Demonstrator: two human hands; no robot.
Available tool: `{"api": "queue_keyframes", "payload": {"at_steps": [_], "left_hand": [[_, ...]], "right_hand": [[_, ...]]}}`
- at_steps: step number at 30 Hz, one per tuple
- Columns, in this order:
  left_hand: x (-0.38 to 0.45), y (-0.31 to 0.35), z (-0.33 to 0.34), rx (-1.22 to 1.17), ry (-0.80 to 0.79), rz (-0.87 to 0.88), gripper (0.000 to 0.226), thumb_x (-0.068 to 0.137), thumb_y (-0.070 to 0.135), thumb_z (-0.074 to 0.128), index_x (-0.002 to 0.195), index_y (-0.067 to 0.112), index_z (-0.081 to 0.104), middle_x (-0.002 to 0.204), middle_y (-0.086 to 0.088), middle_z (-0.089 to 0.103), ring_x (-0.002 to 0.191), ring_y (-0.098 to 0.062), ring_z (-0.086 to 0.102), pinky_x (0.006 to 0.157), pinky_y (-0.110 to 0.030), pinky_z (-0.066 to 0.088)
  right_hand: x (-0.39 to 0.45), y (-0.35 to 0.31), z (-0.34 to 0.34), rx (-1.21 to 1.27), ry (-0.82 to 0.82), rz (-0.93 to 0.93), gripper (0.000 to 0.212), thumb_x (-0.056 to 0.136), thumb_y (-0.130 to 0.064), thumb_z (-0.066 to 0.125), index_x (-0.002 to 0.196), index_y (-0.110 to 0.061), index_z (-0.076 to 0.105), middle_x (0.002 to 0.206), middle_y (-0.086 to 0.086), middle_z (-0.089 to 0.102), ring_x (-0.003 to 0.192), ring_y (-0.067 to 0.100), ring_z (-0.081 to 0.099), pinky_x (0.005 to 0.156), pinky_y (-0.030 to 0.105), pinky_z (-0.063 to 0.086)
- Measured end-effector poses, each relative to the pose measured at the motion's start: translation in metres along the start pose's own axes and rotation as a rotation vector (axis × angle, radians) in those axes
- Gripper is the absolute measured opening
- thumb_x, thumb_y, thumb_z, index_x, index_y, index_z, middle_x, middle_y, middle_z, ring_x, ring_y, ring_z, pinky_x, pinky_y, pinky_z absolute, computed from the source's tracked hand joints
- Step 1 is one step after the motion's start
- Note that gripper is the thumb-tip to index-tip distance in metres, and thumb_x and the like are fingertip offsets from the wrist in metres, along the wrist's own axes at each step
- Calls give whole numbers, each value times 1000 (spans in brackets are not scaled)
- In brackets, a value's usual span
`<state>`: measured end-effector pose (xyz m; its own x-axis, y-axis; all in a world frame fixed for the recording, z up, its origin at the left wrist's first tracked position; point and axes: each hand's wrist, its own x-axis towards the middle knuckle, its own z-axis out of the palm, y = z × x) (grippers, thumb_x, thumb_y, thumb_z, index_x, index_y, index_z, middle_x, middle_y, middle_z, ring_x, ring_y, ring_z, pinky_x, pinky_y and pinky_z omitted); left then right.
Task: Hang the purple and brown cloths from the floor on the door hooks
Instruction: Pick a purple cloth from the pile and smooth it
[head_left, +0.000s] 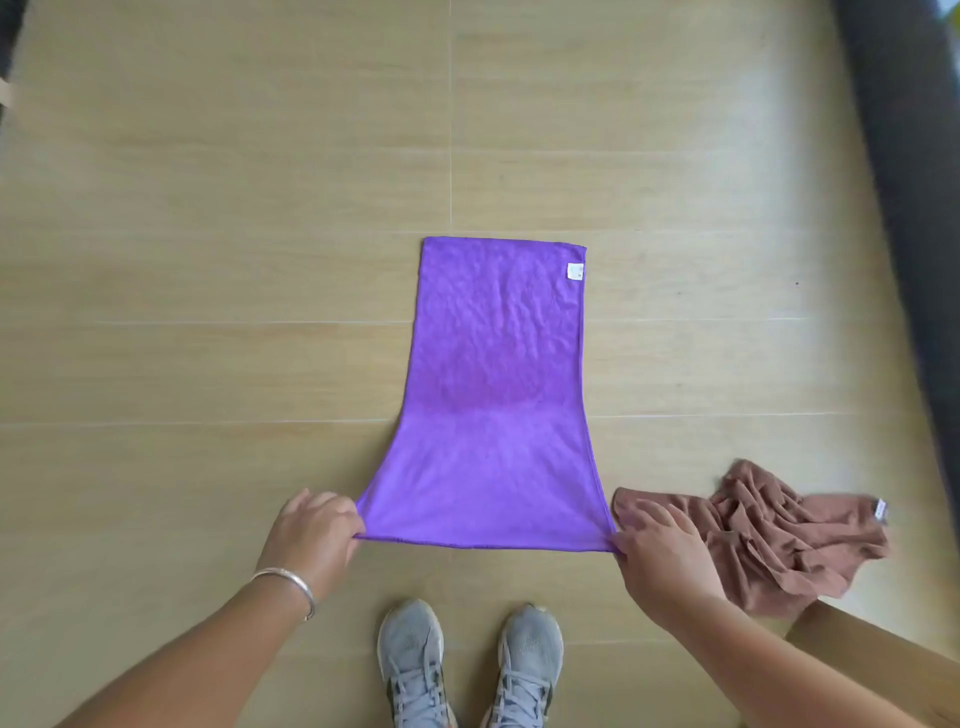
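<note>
A purple cloth (493, 395) is stretched out over the wooden floor, its far end lying flat with a small white label at the far right corner. My left hand (311, 535) pinches the near left corner and my right hand (657, 551) pinches the near right corner, so the near edge is pulled taut and lifted. A brown cloth (769, 535) lies crumpled on the floor just right of my right hand, partly behind it. No door or hooks are in view.
My two grey sneakers (470, 665) stand just behind the purple cloth's near edge. A dark strip (904, 218) runs along the right side of the floor. A light brown box corner (862, 654) sits at the lower right.
</note>
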<state>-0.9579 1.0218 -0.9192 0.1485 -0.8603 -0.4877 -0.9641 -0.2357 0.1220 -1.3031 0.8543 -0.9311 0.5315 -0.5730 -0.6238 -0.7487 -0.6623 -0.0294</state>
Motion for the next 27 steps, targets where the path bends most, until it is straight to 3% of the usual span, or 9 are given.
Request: {"api": "queue_keyframes", "payload": {"at_steps": [3, 5, 7, 8, 12, 14, 18, 23, 27], "left_hand": [[-7, 2, 44, -78, -137, 23, 30, 41, 25, 95, 51, 26, 67, 58, 11, 59, 59, -18, 62, 60, -27, 49], [-11, 1, 67, -127, -195, -17, 13, 71, 36, 79, 79, 29, 72, 83, 11, 64, 85, -13, 62, 74, -24, 44], [-14, 0, 79, -236, -257, -96, 9, 83, 39, 64, 89, 34, 69, 95, 13, 61, 98, -9, 57, 78, -24, 40], [-11, -2, 82, -305, -264, -153, 2, 83, 38, 64, 82, 37, 66, 90, 14, 59, 95, -8, 56, 75, -23, 40], [25, -15, 65, -517, -170, -356, 28, 78, 28, 71, 63, 43, 53, 69, 23, 58, 69, 0, 55, 60, -22, 39], [59, -24, 49, -568, -109, -376, 30, 77, 23, 73, 67, 44, 54, 67, 27, 59, 70, -3, 59, 62, -23, 41], [156, -50, 21, -600, 50, -304, 21, 80, 20, 72, 82, 38, 62, 73, 24, 59, 74, -11, 60, 67, -24, 41], [298, -76, 24, -554, 166, -252, 19, 85, 14, 65, 100, 25, 66, 87, 9, 65, 82, -18, 60, 79, -30, 48], [389, -82, 63, -410, 205, -268, 21, 85, 13, 64, 103, 23, 66, 102, 2, 69, 94, -21, 62, 85, -33, 49]], "right_hand": [[-19, -8, 36, 40, -82, -3, 5, 79, -32, 71, 79, -31, 76, 91, -10, 68, 109, 23, 59, 97, 38, 44], [-27, -9, 48, 74, -59, -15, 21, 54, -25, 90, 54, -29, 69, 61, -12, 59, 77, 21, 65, 72, 35, 55], [-28, -9, 51, 122, -24, 7, 28, 46, -20, 93, 51, -29, 67, 57, -13, 57, 66, 19, 63, 63, 33, 54], [-25, -9, 49, 152, -2, 39, 28, 47, -18, 93, 53, -29, 68, 60, -13, 59, 66, 19, 63, 63, 33, 53], [12, -3, 37, 309, 91, 210, 13, 68, -11, 81, 69, -20, 71, 74, -5, 66, 79, 27, 64, 71, 36, 47], [47, 3, 29, 371, 185, 288, 5, 81, -12, 66, 78, -16, 69, 83, 0, 66, 89, 30, 60, 73, 37, 42], [137, 22, 11, 533, 370, 457, 22, 96, -22, 49, 87, -7, 63, 93, 11, 62, 94, 34, 52, 76, 38, 36], [253, 65, 6, 586, 519, 568, 29, 94, -32, 53, 88, -10, 69, 99, 11, 63, 97, 33, 55, 76, 37, 42], [346, 90, 22, 487, 508, 576, 31, 93, -36, 53, 84, -12, 70, 102, 12, 62, 98, 35, 55, 78, 37, 44]]}}
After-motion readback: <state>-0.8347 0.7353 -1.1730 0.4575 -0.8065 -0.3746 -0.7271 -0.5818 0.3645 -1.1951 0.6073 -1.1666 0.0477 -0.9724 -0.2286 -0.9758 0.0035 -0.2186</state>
